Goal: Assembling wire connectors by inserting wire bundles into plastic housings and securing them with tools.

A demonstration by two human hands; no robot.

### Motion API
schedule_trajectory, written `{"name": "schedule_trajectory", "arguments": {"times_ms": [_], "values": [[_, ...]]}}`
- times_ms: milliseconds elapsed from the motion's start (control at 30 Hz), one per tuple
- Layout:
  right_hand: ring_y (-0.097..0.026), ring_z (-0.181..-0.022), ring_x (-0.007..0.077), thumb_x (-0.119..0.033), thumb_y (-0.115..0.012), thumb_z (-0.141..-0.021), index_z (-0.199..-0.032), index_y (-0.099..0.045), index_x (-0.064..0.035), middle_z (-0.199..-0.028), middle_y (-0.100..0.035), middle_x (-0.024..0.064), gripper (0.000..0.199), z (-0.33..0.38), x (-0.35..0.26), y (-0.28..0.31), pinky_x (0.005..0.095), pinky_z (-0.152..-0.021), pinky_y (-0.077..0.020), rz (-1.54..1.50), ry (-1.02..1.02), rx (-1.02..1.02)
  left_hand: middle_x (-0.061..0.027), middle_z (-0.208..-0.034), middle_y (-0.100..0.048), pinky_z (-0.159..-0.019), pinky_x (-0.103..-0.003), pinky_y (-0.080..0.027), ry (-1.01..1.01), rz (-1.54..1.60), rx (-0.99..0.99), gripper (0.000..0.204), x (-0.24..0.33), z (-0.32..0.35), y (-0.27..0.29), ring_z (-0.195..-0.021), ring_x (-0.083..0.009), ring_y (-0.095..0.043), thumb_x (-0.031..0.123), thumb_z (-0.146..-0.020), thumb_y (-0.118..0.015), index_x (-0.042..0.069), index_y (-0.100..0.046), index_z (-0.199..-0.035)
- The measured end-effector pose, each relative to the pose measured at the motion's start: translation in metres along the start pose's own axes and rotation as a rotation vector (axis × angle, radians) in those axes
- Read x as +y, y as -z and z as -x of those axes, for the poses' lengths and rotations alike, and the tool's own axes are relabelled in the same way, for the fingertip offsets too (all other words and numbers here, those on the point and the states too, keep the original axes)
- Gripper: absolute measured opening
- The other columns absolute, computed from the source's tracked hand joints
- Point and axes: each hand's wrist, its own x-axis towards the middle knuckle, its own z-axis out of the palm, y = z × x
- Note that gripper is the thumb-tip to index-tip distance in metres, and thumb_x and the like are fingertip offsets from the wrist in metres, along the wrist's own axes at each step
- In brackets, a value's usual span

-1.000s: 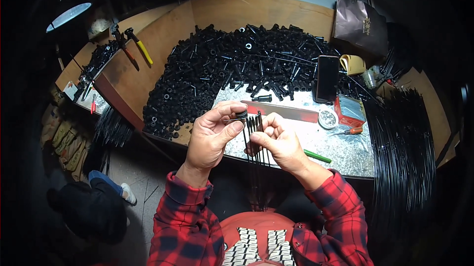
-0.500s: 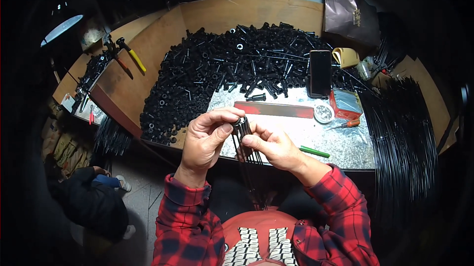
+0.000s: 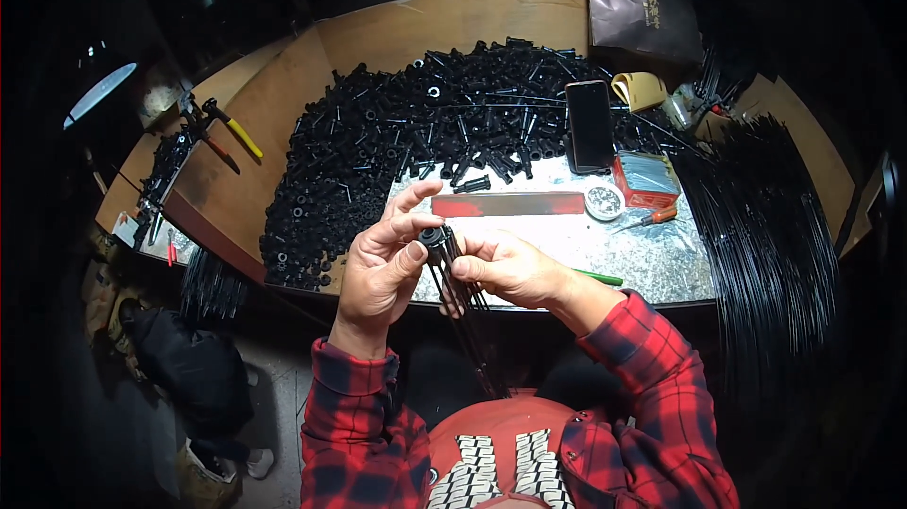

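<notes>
Above the near edge of the bench I hold a partly built black umbrella frame (image 3: 436,237), a round hub with thin ribs hanging down toward my lap. My left hand (image 3: 380,268) pinches the hub's left side between thumb and forefinger, its other fingers raised and apart. From the right, my right hand (image 3: 505,268) grips the ribs just below the hub with thumb and fingers. The hub's top faces up and shows a dark hole. My fingers hide part of the ribs.
A big heap of black plastic tube parts (image 3: 378,141) fills the bench's back. Nearby are a reddish bar (image 3: 510,204), a white tub of small metal bits (image 3: 605,199), a phone (image 3: 590,127), a screwdriver (image 3: 654,217) and black rods (image 3: 770,226). Someone in dark clothes (image 3: 194,367) is low at left.
My left fingers have lifted and spread, and the hub has tilted so its top shows. The view has shifted slightly. The person at left has moved.
</notes>
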Motion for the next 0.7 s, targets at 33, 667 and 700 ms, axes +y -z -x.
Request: {"name": "schedule_trajectory", "arguments": {"times_ms": [33, 667, 700], "values": [[-0.060, -0.069, 0.0140, -0.026, -0.054, -0.095, -0.090, -0.053, -0.0039, -0.077, -0.061, 0.0060, 0.022, 0.000, 0.000, -0.001, 0.0270, -0.066, -0.0491, -0.001, 0.003, 0.002, -0.0160, -0.139, -0.039, -0.105, -0.040, -0.035, -0.005, 0.013, -0.052, 0.026, 0.000, -0.001, 0.001, -0.128, -0.0253, -0.040, 0.013, -0.086, -0.065, 0.003, -0.065, -0.110], [-0.047, -0.057, 0.0061, -0.013, -0.071, -0.082, -0.068, -0.051, -0.0025, -0.062, -0.055, 0.0006, 0.027, 0.003, -0.017, -0.027, 0.0246, -0.050, -0.0384, 0.951, 0.367, 0.490, -0.0099, -0.088, -0.066, -0.070, -0.022, -0.052, 0.110, -0.502, 0.277, 0.028, 0.024, 0.001, -0.027, -0.078, -0.0122, -0.065, 0.002, -0.083, -0.068, -0.006, -0.057, -0.108], [-0.047, -0.057, 0.0061, -0.013, -0.071, -0.082, -0.068, -0.051, -0.0025, -0.062, -0.055, 0.0006, 0.027, 0.002, -0.017, -0.027, 0.0246, -0.050, -0.0384, 0.948, 0.367, 0.486, -0.0099, -0.088, -0.066, -0.070, -0.022, -0.052, 0.111, -0.505, 0.282, 0.028, 0.025, 0.002, -0.029, -0.078, -0.0122, -0.065, 0.002, -0.083, -0.068, -0.006, -0.057, -0.108]]}}
